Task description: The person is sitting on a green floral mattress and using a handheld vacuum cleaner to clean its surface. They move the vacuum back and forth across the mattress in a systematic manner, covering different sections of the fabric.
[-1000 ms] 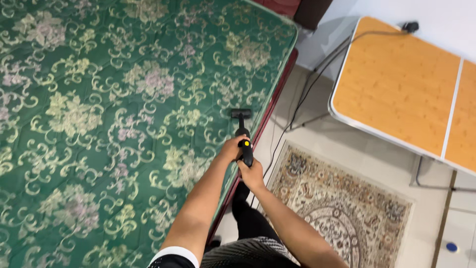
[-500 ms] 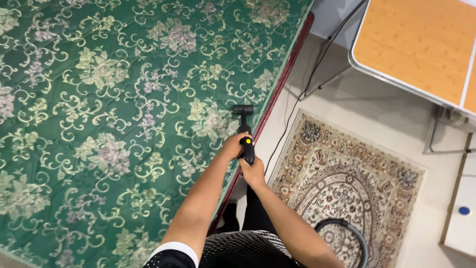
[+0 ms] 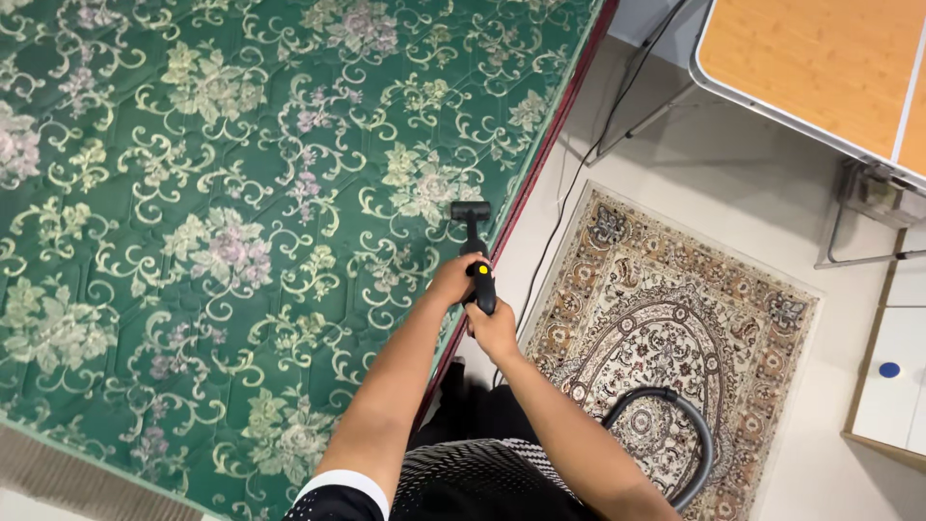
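A black vacuum wand (image 3: 476, 259) with a small brush nozzle (image 3: 470, 209) rests on a green floral mattress (image 3: 222, 212), close to its right edge. My left hand (image 3: 453, 280) grips the wand's handle from the left, beside a yellow button. My right hand (image 3: 494, 328) holds the handle's lower end just below it. Both forearms reach up from the bottom of the view. The nozzle points away from me, flat on the quilted fabric.
A patterned beige rug (image 3: 666, 318) lies on the pale floor to the right, with a grey vacuum hose (image 3: 690, 429) curving over it. A wooden-topped folding table (image 3: 820, 58) stands at the top right. A black cable (image 3: 569, 183) runs along the mattress edge.
The view has shifted, so the mattress fills more of the frame and the hose shows more fully. Both hands keep the same hold on the wand near the mattress edge.
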